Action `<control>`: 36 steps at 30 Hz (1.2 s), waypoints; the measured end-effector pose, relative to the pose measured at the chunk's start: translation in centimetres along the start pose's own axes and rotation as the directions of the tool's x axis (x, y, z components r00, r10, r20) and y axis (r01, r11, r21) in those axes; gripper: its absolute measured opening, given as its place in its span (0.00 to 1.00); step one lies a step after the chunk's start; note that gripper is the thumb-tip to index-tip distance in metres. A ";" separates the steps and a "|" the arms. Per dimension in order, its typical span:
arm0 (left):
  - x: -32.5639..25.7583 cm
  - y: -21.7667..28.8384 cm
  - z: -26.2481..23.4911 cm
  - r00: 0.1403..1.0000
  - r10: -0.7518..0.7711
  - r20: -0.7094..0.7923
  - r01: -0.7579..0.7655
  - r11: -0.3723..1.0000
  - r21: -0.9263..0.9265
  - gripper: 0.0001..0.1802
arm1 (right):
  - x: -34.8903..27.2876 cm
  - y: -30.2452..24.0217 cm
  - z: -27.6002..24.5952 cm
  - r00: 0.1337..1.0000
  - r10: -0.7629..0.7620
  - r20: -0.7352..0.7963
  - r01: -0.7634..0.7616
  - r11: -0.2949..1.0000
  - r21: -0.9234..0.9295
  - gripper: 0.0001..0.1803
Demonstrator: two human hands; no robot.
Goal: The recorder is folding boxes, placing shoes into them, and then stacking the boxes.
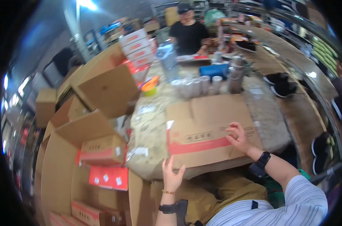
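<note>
A flattened brown cardboard sheet (212,113) with a red band lies on the table in front of me. Over its right part hovers my right hand (238,138), fingers apart and a little curled, nothing in it. Just off the sheet's lower left corner is my left hand (173,176), its fingers spread and holding nothing. Whether either hand touches the cardboard I cannot tell. Close to my left hand stands a big open carton (58,165), and inside it are a brown shoebox-sized box (99,151) and a flat red box (109,177).
Beyond the sheet stand several white cups (195,86), a blue roll (214,71), a steel flask (235,75) and a clear water jug (168,62). Black shoes (282,86) sit on the belt at right. A person (189,32) in black is across the table. White boxes (136,47) are stacked at left.
</note>
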State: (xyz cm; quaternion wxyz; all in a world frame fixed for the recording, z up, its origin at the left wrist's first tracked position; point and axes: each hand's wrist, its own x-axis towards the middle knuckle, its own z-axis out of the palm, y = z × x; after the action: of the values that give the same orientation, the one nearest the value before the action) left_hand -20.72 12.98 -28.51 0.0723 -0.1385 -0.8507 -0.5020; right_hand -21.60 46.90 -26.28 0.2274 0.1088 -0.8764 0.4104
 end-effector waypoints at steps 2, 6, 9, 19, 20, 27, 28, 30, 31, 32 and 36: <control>0.6 -0.2 2.7 0.994 -0.093 -0.062 0.100 0.988 0.120 0.39 | -3.3 4.3 -4.4 0.987 0.113 -0.111 -0.127 0.983 -0.135 0.23; 1.0 0.2 4.4 0.994 -0.093 -0.059 0.102 0.978 0.180 0.43 | -8.4 5.6 -7.4 0.882 0.411 -0.230 -0.470 0.802 -0.368 0.37; 1.5 0.3 3.8 0.965 -0.209 -0.161 0.240 0.947 0.212 0.41 | -9.2 3.8 -7.9 0.917 0.394 -0.062 -0.397 0.889 -0.229 0.46; 4.1 10.7 3.5 0.715 0.547 -0.434 -0.605 0.796 0.006 0.41 | -5.2 -1.3 -11.7 0.904 0.421 0.072 -0.361 0.843 -0.400 0.47; 4.8 11.4 3.7 0.672 0.544 -0.503 -0.620 0.785 0.020 0.42 | -4.8 -1.6 -12.4 0.921 0.376 0.101 -0.326 0.886 -0.331 0.46; 9.8 15.1 0.9 0.911 0.408 -0.064 -0.403 0.845 -0.352 0.37 | -0.5 -6.0 -21.1 0.804 0.466 0.369 -0.567 0.416 0.711 0.38; 11.0 12.2 0.5 0.979 0.172 0.112 -0.082 0.829 -0.554 0.31 | 0.0 -7.1 -20.4 0.845 0.501 0.189 -0.471 0.527 0.708 0.40; 13.5 10.3 1.0 0.995 0.058 0.081 -0.005 0.841 -0.542 0.31 | 1.3 -9.6 -19.0 0.969 0.201 -0.143 -0.160 0.954 0.255 0.38; 14.4 10.0 1.0 0.996 -0.066 0.057 0.086 0.844 -0.529 0.31 | 1.9 -10.6 -18.3 0.942 -0.239 -0.235 0.145 0.923 -0.357 0.36; 15.1 9.8 0.7 0.997 -0.059 0.057 0.081 0.844 -0.530 0.31 | 2.6 -11.5 -17.7 0.928 -0.357 -0.112 0.272 0.849 -0.452 0.32; 16.1 9.0 0.6 0.967 -0.086 0.242 0.208 0.814 -0.542 0.32 | 6.3 -7.7 -11.9 0.956 -0.283 0.072 0.289 0.885 -0.365 0.19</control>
State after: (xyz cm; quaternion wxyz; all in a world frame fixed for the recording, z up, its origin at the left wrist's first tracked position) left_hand -33.21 20.24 -17.12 -0.0994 -0.1385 -0.6756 -0.7173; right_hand -20.48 51.08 -11.42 0.2946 0.1952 -0.9143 0.1980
